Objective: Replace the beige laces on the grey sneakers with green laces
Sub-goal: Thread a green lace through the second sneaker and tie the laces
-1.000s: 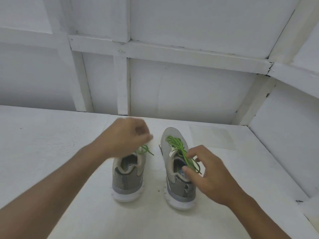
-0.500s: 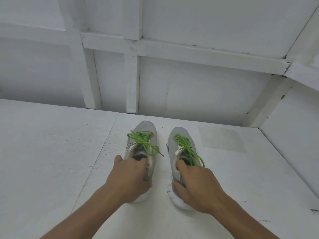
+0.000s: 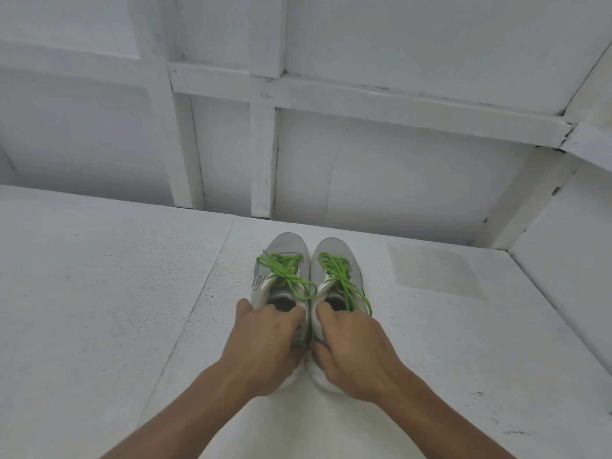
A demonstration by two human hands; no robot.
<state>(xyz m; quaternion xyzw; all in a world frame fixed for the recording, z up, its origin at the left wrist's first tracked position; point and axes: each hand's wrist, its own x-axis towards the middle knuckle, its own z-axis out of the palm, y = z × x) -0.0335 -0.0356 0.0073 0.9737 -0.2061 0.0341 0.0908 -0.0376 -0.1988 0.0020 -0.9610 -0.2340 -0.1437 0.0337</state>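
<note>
Two grey sneakers stand side by side and touching on the white table, toes pointing away from me. The left sneaker (image 3: 285,245) carries a green lace (image 3: 287,272) tied in a bow. The right sneaker (image 3: 333,248) has its own green lace (image 3: 344,279), whose loops trail over its right side. My left hand (image 3: 265,349) grips the left sneaker's heel, fingers curled round the collar. My right hand (image 3: 356,352) grips the right sneaker's heel the same way. Both heels are hidden under my hands. No beige laces are in view.
The white table (image 3: 99,309) runs wide to the left and right of the shoes. A white panelled wall (image 3: 381,167) rises just behind the toes, and a side wall (image 3: 569,276) closes the right.
Both hands left the laces and took hold of the sneakers' heels. The two sneakers, a gap apart before, now stand pressed together.
</note>
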